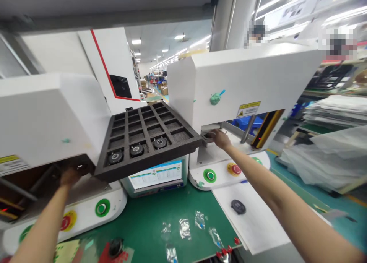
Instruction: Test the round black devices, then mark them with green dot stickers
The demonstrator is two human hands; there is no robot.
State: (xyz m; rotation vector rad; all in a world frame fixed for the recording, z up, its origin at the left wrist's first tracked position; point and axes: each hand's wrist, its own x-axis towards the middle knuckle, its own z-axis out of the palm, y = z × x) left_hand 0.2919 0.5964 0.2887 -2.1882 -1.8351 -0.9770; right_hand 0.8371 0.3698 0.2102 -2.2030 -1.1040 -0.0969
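My left hand reaches into the shadowed opening of the left white press machine; its fingers are lost in the dark beside a small shiny part. On the other side, my right hand is in the opening of the right white press machine. Its fingers are curled together at a dark rounded part, mostly hidden under the press head. Between the machines, a black foam tray holds three round black watch bodies in its front row. Another round black watch part lies on white paper.
A monitor stands beneath the tray. Green start buttons and red emergency stops line the machine fronts. Clear film scraps lie on the green mat. A dark round part sits at the front left.
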